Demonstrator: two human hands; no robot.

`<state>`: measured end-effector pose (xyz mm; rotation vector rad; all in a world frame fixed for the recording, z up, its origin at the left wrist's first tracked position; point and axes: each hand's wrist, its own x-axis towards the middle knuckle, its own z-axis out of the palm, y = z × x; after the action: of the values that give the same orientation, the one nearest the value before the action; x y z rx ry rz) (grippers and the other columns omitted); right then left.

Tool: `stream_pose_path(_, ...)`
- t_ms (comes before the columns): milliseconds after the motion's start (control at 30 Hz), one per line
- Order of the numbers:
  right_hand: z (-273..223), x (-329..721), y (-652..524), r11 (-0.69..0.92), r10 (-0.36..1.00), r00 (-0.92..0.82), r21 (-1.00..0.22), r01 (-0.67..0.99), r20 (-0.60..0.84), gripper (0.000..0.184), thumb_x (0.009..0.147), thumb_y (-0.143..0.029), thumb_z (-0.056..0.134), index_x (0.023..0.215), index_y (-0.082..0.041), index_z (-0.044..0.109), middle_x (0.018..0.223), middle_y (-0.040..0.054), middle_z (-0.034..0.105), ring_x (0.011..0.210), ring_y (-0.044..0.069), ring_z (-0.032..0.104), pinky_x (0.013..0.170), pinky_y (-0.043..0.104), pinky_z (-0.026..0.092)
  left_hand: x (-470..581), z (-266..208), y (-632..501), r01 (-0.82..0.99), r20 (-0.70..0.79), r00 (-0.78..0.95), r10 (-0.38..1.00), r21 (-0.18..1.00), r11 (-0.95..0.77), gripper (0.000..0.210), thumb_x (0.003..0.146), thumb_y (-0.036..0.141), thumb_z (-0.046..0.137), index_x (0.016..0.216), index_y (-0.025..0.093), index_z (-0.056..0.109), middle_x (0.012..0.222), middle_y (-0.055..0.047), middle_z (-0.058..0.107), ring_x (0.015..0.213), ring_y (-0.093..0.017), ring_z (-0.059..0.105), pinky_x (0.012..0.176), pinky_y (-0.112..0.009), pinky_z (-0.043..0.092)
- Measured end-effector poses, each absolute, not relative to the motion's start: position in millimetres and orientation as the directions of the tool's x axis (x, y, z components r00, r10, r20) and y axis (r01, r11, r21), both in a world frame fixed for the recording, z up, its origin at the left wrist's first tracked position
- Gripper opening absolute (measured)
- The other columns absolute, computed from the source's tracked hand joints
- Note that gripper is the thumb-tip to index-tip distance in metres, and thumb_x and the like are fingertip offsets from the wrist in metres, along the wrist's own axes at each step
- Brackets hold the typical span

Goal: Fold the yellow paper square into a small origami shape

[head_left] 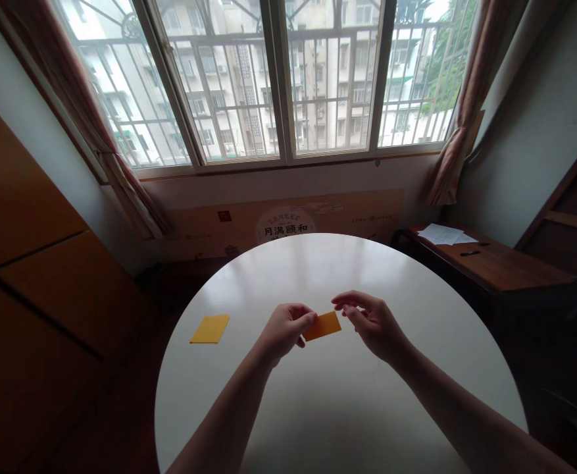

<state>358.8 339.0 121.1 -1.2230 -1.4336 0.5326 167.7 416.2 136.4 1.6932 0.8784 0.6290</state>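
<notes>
Between thumb and fingers, my left hand [288, 326] grips the left end of a small orange rectangle of paper [324, 326], held up over the white round table [318, 401]. My right hand [370, 319] hovers just beyond the paper's right edge. Its fingers are loosely bent and a little apart, with nothing visible in them. To the left on the tabletop lies a yellow square of paper [210, 329], possibly a small stack, its top edge slightly uneven. The fingers behind the held paper are partly hidden.
A dark wooden side table [505, 263] at the right bears white paper sheets [446, 234] and a small dark object [470, 253]. Beyond the round table, a printed panel [199, 224] stands below a barred window [278, 85]. An orange-brown cabinet [36, 263] is at the left.
</notes>
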Motion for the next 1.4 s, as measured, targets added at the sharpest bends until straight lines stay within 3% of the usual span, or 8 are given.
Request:
stream_pose_path(133, 118, 363, 346, 0.294, 0.932, 0.071, -0.857, 0.424, 0.355, 0.027, 0.089, -0.038, 0.063, 0.1, -0.017, 0.074, 0.098, 0.0088, 0.074, 0.084, 0.021, 0.067, 0.061, 0.028, 0.051, 172, 133, 412, 0.276, 0.043, 0.592, 0.805, 0.927, -0.252, 0.028, 0.08, 0.039, 0.067, 0.077, 0.012, 0.074, 0.066, -0.005, 0.066, 0.051, -0.013, 0.054, 0.046, -0.022, 0.044)
stream_pose_path(300, 115, 360, 349, 0.261, 0.964, -0.049, -0.887, 0.38, 0.263, 0.023, 0.086, -0.036, 0.067, 0.088, -0.014, 0.075, 0.082, 0.0064, 0.073, 0.071, 0.017, 0.063, 0.059, 0.026, 0.048, 172, 134, 408, 0.35, 0.212, 0.622, 0.754, 0.786, -0.51, 0.024, 0.086, 0.032, 0.061, 0.078, 0.015, 0.076, 0.07, -0.005, 0.071, 0.059, -0.016, 0.059, 0.054, -0.024, 0.045)
stream_pose_path(467, 114, 359, 351, 0.207, 0.978, -0.045, -0.914, 0.349, 0.204, 0.021, 0.084, -0.034, 0.068, 0.085, -0.014, 0.074, 0.079, 0.006, 0.072, 0.069, 0.017, 0.061, 0.06, 0.026, 0.047, 171, 131, 414, 0.324, 0.307, 0.624, 0.719, 0.736, -0.595, 0.015, 0.084, 0.026, 0.065, 0.08, 0.017, 0.076, 0.074, -0.004, 0.073, 0.066, -0.016, 0.062, 0.061, -0.024, 0.046)
stream_pose_path(733, 113, 357, 349, 0.254, 0.967, -0.051, -0.917, 0.307, 0.25, 0.012, 0.082, -0.027, 0.066, 0.081, -0.015, 0.067, 0.077, 0.0031, 0.067, 0.066, 0.014, 0.056, 0.057, 0.024, 0.043, 171, 127, 416, 0.252, 0.264, 0.644, 0.718, 0.813, -0.525, 0.016, 0.082, 0.029, 0.069, 0.077, 0.015, 0.074, 0.071, -0.004, 0.071, 0.062, -0.015, 0.06, 0.056, -0.023, 0.047)
stream_pose_path(967, 112, 354, 347, 0.285, 0.958, -0.101, -0.908, 0.307, 0.267, 0.005, 0.081, -0.02, 0.062, 0.079, -0.016, 0.064, 0.074, -0.0003, 0.061, 0.064, 0.011, 0.051, 0.055, 0.021, 0.039, 171, 127, 417, 0.168, 0.128, 0.676, 0.726, 0.932, -0.321, 0.026, 0.077, 0.038, 0.074, 0.075, 0.012, 0.071, 0.068, -0.004, 0.067, 0.057, -0.014, 0.058, 0.051, -0.024, 0.048)
stream_pose_path(1267, 105, 347, 347, 0.237, 0.971, -0.071, -0.908, 0.346, 0.227, 0.006, 0.078, -0.017, 0.056, 0.071, -0.016, 0.056, 0.064, -0.0026, 0.052, 0.059, 0.01, 0.044, 0.05, 0.02, 0.032, 173, 126, 417, 0.206, 0.158, 0.68, 0.716, 0.896, -0.393, 0.022, 0.078, 0.035, 0.072, 0.073, 0.014, 0.072, 0.068, -0.005, 0.068, 0.06, -0.014, 0.058, 0.055, -0.024, 0.048)
stream_pose_path(1400, 104, 346, 347, 0.199, 0.98, -0.093, -0.914, 0.354, 0.178, 0.009, 0.078, -0.018, 0.054, 0.069, -0.016, 0.054, 0.061, -0.0029, 0.05, 0.057, 0.01, 0.043, 0.049, 0.02, 0.031, 174, 125, 417, 0.244, 0.082, 0.691, 0.718, 0.908, -0.339, 0.027, 0.077, 0.04, 0.072, 0.073, 0.013, 0.071, 0.066, -0.004, 0.065, 0.054, -0.013, 0.055, 0.049, -0.023, 0.046)
